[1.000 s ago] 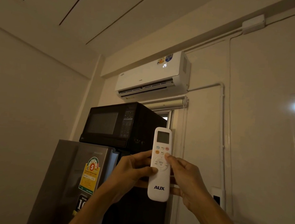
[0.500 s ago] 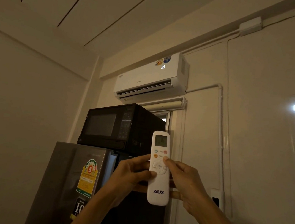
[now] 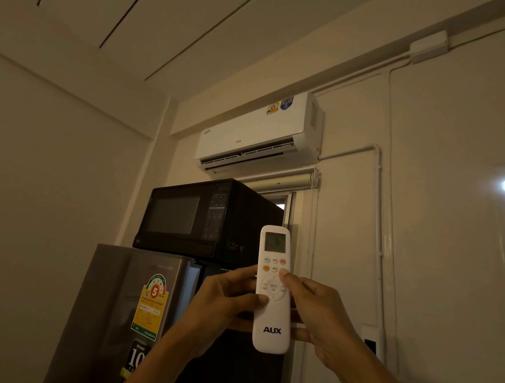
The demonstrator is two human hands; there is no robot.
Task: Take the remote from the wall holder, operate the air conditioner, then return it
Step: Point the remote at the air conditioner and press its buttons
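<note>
White, slim plastic remote (image 3: 274, 289) stands upright between both hands: left hand (image 3: 225, 302) curled round its left edge, thumb on the face; right hand (image 3: 321, 320) gripping its right side, thumb tip pressing an upper button, below the glossy white air conditioner (image 3: 252, 134)

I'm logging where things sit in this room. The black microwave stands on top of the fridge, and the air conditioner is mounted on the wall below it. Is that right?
Not quite: the head view shows the air conditioner mounted on the wall above the black microwave, not below it. The microwave does stand on top of the fridge.
</note>
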